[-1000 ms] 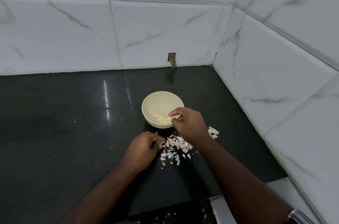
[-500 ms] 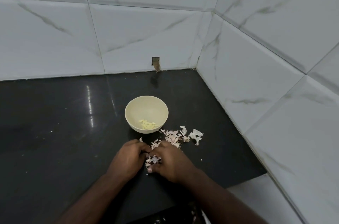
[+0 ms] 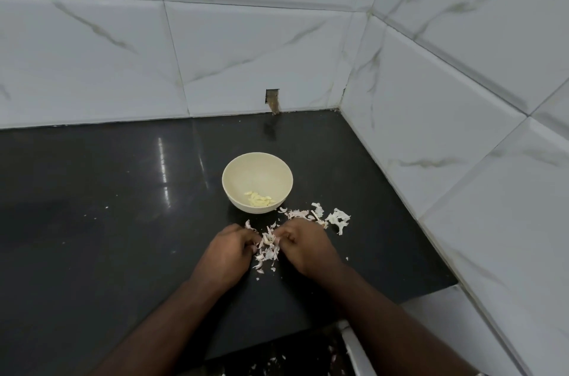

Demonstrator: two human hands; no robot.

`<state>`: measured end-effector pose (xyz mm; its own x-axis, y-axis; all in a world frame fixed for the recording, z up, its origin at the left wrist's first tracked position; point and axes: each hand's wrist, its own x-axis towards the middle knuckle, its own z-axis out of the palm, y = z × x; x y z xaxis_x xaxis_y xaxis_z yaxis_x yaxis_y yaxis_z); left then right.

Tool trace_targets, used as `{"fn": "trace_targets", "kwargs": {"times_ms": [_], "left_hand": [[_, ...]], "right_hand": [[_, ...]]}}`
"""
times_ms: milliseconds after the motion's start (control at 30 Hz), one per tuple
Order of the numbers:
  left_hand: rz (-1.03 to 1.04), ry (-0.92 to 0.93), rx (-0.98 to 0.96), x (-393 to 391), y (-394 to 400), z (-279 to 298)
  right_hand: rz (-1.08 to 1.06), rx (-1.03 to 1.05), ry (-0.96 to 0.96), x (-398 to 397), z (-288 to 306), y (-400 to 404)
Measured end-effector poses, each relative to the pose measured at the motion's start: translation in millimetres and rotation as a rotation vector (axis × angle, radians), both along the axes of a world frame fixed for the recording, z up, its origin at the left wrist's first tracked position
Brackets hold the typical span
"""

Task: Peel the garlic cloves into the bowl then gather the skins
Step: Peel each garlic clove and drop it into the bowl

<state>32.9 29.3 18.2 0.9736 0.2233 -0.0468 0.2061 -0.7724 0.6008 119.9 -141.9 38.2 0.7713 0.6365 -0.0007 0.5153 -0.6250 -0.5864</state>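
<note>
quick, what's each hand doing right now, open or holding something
Left hand: fingers curled, pinching the garlic skins between the two hands.
Right hand: fingers curled, pinching the same garlic skins from the other side.

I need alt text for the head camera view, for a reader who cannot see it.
Two hands, left hand and right hand, work a garlic clove above garlic skins on a black counter. Behind, a cream bowl holds peeled cloves.
</note>
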Motion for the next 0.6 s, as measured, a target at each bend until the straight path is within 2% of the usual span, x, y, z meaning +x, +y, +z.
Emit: {"fn": "trace_targets", "kwargs": {"times_ms": [100, 333, 433, 500, 600], "left_hand": [[0.043, -0.004, -0.018, -2.8, -0.4, 0.3], [0.147, -0.026, -0.165, -7.0, 3.1, 1.1], [0.166, -0.017, -0.221, -8.4, 3.9, 1.0], [0.171, -0.012, -0.244, -10.1, 4.4, 2.0], [0.184, -0.008, -0.301, -12.4, 5.6, 2.7]], "right_hand": [[-0.071, -0.037, -0.006, 5.4, -2.9, -3.6], [0.078, -0.123, -0.032, -3.3, -1.0, 13.8], [0.129, -0.232, -0.043, -3.5, 0.9, 22.5], [0.134, -0.276, -0.049, -2.8, 1.5, 24.3], [0.095, -0.237, -0.049, -2.2, 1.6, 24.6]]}}
